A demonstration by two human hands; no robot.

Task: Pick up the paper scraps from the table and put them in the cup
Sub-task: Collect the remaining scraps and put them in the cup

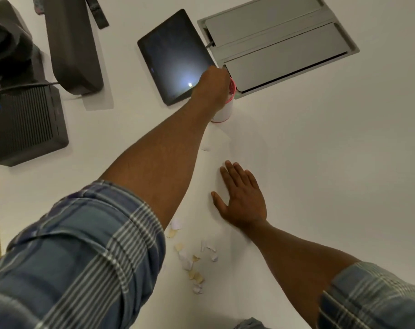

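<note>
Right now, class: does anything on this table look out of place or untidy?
Yes. Torn paper scraps lie strewn on the table near its front edge, far from the cup. One more scrap lies alone just short of the cup.

Cup right of tablet
</note>
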